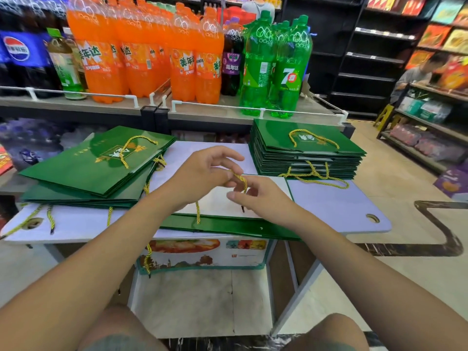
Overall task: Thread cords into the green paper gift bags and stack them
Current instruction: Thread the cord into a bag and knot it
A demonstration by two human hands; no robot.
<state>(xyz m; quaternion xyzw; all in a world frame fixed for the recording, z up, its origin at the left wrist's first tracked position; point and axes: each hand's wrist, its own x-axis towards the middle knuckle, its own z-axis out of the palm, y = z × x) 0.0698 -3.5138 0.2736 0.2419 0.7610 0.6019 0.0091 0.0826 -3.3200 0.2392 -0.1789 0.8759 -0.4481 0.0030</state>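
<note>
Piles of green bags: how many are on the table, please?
2: a fanned pile at the left, a neat pile at back right. One bag lies apart in the middle; more may hide beneath.

A shop, likely a small supermarket — soda bottles [141, 54] line railed display shelves [374, 59], boxed goods [445, 39] beyond.

Orange soda bottles [141, 51] crowd a shop shelf [114, 103] behind a white bench [329, 206], flanked by green bottles [276, 69], a purple bottle [231, 62] and blue-labelled cola bottles [20, 49]. A printed carton [202, 254] sits under the bench. At far right, a person [415, 77] sits by dark shelving [367, 59], near a yellow stool [385, 114].
</note>
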